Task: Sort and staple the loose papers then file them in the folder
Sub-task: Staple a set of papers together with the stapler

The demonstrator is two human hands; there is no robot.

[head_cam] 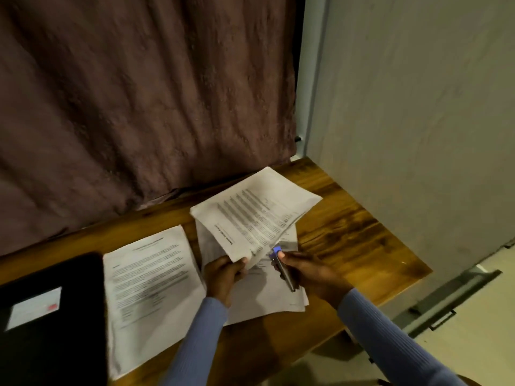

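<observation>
Meanwhile, the left hand (223, 271) pinches a lifted sheaf of printed pages (256, 215) by its corner; the right hand (303, 271) grips a stapler (282, 267) over the tabletop (348, 232).

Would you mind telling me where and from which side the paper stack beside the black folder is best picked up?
Probably by its near right corner, from the right. The stack lies flat, its left edge close against the folder, while the right edge faces bare table.
</observation>
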